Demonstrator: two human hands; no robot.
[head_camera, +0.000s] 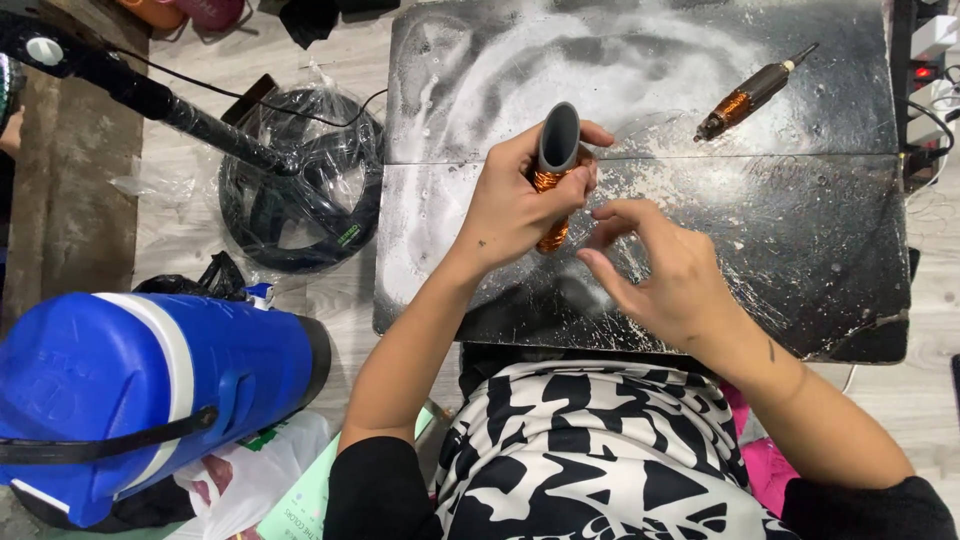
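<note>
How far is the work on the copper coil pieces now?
Done, it seems: one wound coil piece lies on the dusty dark slab. In hand: the left hand holds a grey tube with copper winding; the right hand is beside it. How much remains cannot be told.

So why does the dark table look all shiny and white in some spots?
Head view: overhead light glares off the dark slab, and pale dust smears brighten it. The left hand holding the copper-wound tube is sharp; the right hand fingertips look slightly soft. The blue cooler bulges near the frame edge.

Dusty black slab (800, 250) — a copper-wound tool (752, 94) lies on it.
</note>
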